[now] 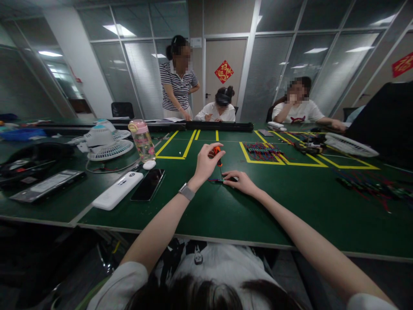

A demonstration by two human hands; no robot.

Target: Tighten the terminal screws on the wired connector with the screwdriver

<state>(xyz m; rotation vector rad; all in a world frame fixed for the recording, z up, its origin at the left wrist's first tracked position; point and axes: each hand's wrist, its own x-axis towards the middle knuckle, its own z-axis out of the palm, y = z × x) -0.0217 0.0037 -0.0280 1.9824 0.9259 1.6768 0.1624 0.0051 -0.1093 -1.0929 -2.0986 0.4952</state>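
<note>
My left hand (207,161) is closed around the orange and black handle of a screwdriver (219,162). The tool stands upright, its thin shaft pointing down at a small dark part with wires (217,181) on the green table. Low on the table, my right hand (240,181) has its fingers closed on the right end of that part, steadying it beside the screwdriver's tip. What exactly the part is cannot be made out, since my fingers cover some of it.
On the left lie a black phone (148,185), a white power bank (118,190), a pink-lidded bottle (142,140) and white fans (109,146). Bundles of wired boards (263,151) sit at right. Yellow tape (171,157) marks the green table (206,215). Several people are across it.
</note>
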